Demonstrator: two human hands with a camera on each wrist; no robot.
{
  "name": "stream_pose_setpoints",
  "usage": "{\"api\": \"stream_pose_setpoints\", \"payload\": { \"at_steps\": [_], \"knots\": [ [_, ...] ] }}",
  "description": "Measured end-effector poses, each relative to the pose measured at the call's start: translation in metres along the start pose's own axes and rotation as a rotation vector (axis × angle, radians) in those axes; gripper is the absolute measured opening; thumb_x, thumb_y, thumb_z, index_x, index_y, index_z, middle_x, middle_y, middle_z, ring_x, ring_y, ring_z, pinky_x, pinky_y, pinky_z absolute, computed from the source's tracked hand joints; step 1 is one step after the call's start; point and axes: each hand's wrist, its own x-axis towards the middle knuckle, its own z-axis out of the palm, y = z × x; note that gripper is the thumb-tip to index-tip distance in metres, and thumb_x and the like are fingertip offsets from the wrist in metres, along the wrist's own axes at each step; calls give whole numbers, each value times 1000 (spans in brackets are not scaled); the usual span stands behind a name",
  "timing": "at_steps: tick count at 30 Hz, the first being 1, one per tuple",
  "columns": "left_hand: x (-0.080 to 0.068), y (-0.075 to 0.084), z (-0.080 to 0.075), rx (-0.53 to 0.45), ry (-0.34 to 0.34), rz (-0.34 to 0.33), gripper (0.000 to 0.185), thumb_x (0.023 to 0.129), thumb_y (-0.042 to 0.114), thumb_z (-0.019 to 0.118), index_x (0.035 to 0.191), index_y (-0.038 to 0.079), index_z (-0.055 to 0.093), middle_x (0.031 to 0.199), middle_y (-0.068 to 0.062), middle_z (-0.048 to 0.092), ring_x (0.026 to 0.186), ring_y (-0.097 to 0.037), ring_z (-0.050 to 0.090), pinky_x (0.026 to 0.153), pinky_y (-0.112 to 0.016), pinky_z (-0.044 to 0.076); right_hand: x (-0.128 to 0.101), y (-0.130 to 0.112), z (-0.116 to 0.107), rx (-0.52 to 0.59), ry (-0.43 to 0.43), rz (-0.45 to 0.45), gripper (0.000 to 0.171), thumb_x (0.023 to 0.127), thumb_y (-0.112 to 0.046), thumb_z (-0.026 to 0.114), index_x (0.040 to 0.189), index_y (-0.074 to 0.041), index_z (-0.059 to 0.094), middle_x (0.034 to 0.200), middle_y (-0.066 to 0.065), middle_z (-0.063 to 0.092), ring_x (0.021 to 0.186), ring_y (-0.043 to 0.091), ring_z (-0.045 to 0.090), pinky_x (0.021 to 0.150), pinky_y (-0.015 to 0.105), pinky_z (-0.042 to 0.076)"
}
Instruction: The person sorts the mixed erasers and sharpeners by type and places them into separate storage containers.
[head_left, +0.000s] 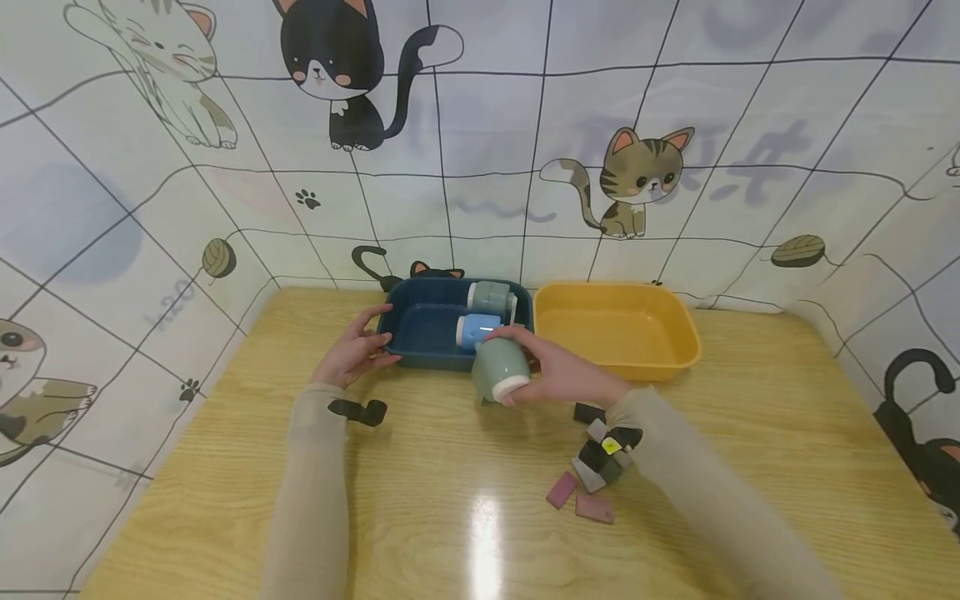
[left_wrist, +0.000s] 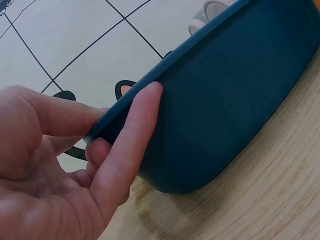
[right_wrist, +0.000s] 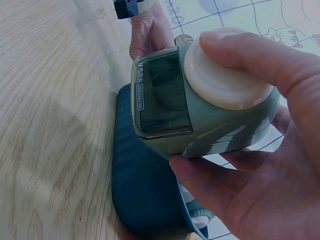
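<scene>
Starting nearest me on the counter (head_left: pixel 420 500): two pink blocks (head_left: pixel 579 498) lie just right of the glare, and beyond them a small heap of dark and grey blocks (head_left: pixel 603 454) sits against my right sleeve. A black strap (head_left: pixel 358 410) sits at my left wrist.

Moving out, my right hand (head_left: pixel 558 375) has the green canister (head_left: pixel 500 371), fingers (right_wrist: pixel 250 50) curled over its cream cap and thumb clamped underneath. It is tipped on its side, cap toward me, right at the near rim of the blue tray (head_left: pixel 420 333). From the wrist, a clear window shows on its body (right_wrist: pixel 162 97).

My left hand (head_left: pixel 352 354) is at the tray's left near corner. Thumb over the rim, fingers (left_wrist: pixel 132 135) laid on the outer wall, pinching it.

Inside the tray, a blue canister (head_left: pixel 478 330) lies just beyond the one I hold, and another green canister (head_left: pixel 491 295) lies against the far wall.

Right of it, touching or nearly so, sits the yellow tray (head_left: pixel 675 333). Behind everything, the cat-print wall (head_left: pixel 637 179).
</scene>
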Motion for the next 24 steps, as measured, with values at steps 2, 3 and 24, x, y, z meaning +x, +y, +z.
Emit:
{"api": "stream_pose_setpoints", "payload": {
  "at_steps": [2,3,24],
  "knots": [
    [0,-1,0,5,-1,11,60,99,-9,43,152,14,27,88,-9,36,63,-14,42,84,-39,54,5,0,1,24,1,-10,81,76,-16,83,141,-31,38,133,9,42,110,32,49,85,41,50],
    [0,-1,0,5,-3,18,60,98,-9,43,152,14,27,87,-8,36,62,-13,42,83,-38,55,7,0,1,36,-2,-17,80,76,-15,83,141,-31,38,134,9,41,110,32,49,85,40,50],
    [2,-5,-2,-7,4,38,60,98,-10,44,151,12,28,85,-7,36,63,-13,41,78,-35,57,54,-11,15,-8,-2,-96,79,77,-20,82,142,-29,40,136,6,42,108,27,52,86,38,51]
  ]
}}
